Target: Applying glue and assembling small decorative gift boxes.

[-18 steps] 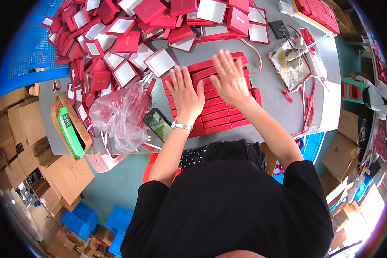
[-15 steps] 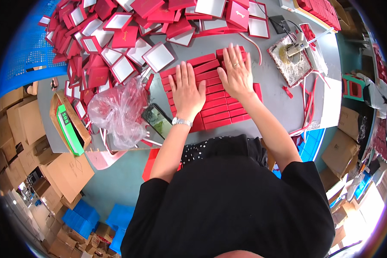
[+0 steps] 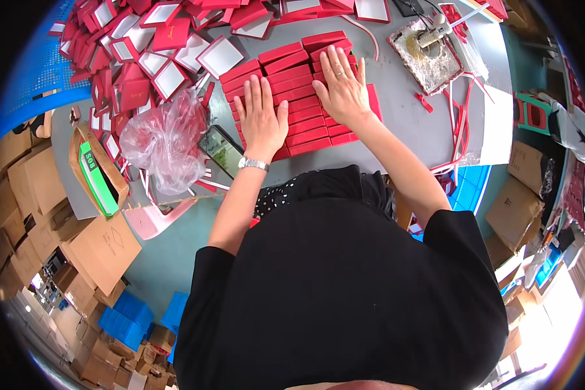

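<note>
Red flat boxes (image 3: 300, 119) stand side by side in tight rows on the grey table, forming one block in front of me. My left hand (image 3: 263, 122) lies palm down on the block's left part, fingers stretched and thumb out. On the right part rests my right hand (image 3: 344, 94), also flat with its fingers extended, a ring on one of them. Neither hand grips anything. Both palms hide some boxes beneath them. At the far edge, several boxes tilt or sit slightly out of line. A phone (image 3: 221, 151) lies left of my left wrist.
Loose red-and-white box halves (image 3: 172, 36) pile up at the far left. A crumpled clear plastic bag (image 3: 166, 146) and a carton with a green box (image 3: 97, 182) sit at left. To the right are a glue-smeared tray (image 3: 429, 58) holding a pot, and red ribbons (image 3: 463, 130).
The whole view has shifted, so the table sits higher in the picture. Both hands stay flat on the boxes, now slightly closer to me relative to the block's far edge.
</note>
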`<state>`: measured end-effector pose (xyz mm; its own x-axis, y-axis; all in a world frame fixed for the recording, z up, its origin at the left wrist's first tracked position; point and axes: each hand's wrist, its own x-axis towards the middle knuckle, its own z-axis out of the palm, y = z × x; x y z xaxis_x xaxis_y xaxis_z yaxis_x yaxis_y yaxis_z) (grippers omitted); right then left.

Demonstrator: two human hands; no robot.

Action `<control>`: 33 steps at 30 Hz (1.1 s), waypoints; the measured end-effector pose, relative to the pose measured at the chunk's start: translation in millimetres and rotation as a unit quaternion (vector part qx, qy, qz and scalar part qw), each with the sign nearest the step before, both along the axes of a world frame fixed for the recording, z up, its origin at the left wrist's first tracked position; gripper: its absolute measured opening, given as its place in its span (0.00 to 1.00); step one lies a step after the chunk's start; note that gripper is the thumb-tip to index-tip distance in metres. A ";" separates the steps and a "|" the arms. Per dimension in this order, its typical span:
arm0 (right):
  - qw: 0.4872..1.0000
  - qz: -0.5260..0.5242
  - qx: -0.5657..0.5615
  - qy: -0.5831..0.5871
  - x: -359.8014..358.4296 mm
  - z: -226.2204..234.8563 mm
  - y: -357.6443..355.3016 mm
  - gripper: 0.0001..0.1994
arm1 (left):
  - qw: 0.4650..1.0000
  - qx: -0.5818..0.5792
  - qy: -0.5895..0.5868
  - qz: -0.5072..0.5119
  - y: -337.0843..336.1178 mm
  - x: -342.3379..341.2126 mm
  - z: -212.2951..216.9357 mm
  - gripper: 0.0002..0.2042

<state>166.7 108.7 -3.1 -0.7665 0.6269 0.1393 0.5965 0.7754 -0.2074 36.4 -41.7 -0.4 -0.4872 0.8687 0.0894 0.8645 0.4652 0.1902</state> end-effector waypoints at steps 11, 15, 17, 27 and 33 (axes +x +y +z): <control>0.982 0.088 -0.139 0.094 31.9 3.9 -21.0 0.26 | 0.999 0.009 -0.029 -0.015 -27.3 19.9 -4.4 0.31; 0.966 -0.056 -0.076 0.240 65.6 27.6 5.0 0.23 | 0.993 0.075 -0.067 0.064 -55.2 25.8 -6.0 0.31; 0.944 -0.175 -0.164 0.225 88.4 -5.9 4.8 0.23 | 0.972 0.124 -0.118 0.160 -69.2 32.7 -14.4 0.32; 0.906 -0.167 -0.377 0.099 90.1 -17.3 -6.3 0.24 | 0.979 0.079 -0.086 0.167 -70.1 37.8 -14.7 0.33; 0.979 -0.092 -0.130 0.130 86.4 -6.6 8.6 0.28 | 0.973 0.110 -0.083 0.186 -63.5 42.2 -8.9 0.33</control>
<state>253.1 117.3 -9.7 -0.5976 0.7907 0.1328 0.6215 0.5615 -0.5463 78.6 -105.3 -9.3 -0.7875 0.5985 0.1472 0.5935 0.6721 0.4427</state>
